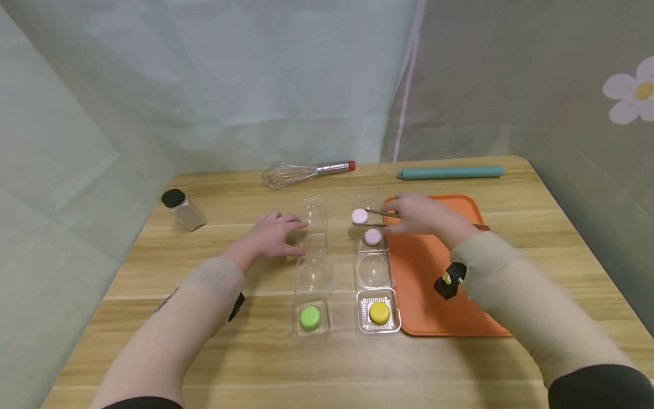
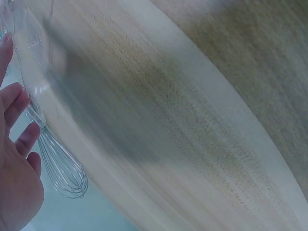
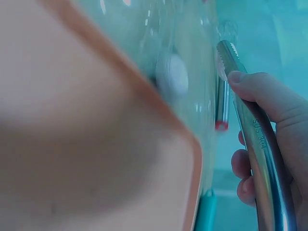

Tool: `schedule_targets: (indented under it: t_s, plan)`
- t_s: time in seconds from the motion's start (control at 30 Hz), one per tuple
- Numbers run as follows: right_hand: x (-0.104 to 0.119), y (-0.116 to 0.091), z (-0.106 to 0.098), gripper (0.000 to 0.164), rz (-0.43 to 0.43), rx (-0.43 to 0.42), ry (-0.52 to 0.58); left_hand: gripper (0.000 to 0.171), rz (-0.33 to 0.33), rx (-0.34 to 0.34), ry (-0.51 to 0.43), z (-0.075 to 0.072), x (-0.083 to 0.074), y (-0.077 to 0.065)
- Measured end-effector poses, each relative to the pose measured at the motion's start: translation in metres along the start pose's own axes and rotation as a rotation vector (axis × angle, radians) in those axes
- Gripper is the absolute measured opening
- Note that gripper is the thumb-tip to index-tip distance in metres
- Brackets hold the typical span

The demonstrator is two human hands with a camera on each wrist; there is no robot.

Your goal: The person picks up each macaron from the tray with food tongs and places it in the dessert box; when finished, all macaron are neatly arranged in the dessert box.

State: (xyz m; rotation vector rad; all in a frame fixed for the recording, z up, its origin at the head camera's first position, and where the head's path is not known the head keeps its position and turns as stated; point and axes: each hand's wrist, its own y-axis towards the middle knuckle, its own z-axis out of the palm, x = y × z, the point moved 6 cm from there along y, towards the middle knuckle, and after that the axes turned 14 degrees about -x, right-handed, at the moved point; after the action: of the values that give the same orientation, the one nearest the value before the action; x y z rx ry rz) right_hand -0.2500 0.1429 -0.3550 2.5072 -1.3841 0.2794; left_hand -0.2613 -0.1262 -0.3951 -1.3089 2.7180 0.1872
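Observation:
My right hand (image 1: pixel 421 213) grips metal tongs (image 3: pixel 257 139). Between the tong tips a pale pink macaron (image 1: pixel 360 216) is held above the table. A second pale pink macaron (image 1: pixel 373 237) sits in the far right clear plastic box, just below the held one. My left hand (image 1: pixel 271 234) is spread with loosely bent fingers beside the far left clear box (image 1: pixel 313 213); whether it touches the box I cannot tell. Nearer, one open clear box holds a green macaron (image 1: pixel 310 318), another a yellow macaron (image 1: pixel 380 312). Their round-domed lids lie folded back.
An orange tray (image 1: pixel 426 309) lies under my right forearm, next to the right boxes. Along the back edge are a whisk (image 1: pixel 306 172) and a teal cylinder (image 1: pixel 452 172). A black-capped jar (image 1: pixel 184 210) lies at the left. Cloth walls surround the wooden table (image 1: pixel 245 363).

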Motion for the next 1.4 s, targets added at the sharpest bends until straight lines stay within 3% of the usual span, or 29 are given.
schedule_targets:
  t_s: [0.1,0.3,0.57,1.03,1.4]
  plan:
    - [0.014,0.008,0.006,0.047,-0.033,0.019,0.003,0.075,0.0,0.005,0.001,0.001,0.001,0.001]
    - [0.039,0.024,0.022,0.049,-0.015,0.092,-0.01,0.076,-0.015,0.016,-0.016,0.001,0.002,0.001]
    - [0.067,0.038,0.037,0.042,-0.078,0.07,-0.043,0.077,-0.014,0.018,-0.018,0.001,0.004,0.0]
    - [0.083,0.048,0.058,0.042,-0.064,0.112,-0.074,0.077,-0.015,0.009,-0.026,-0.001,0.002,-0.001]
    - [0.092,0.052,0.057,0.038,-0.012,0.15,-0.165,0.076,-0.011,0.009,-0.025,-0.002,0.002,-0.001]
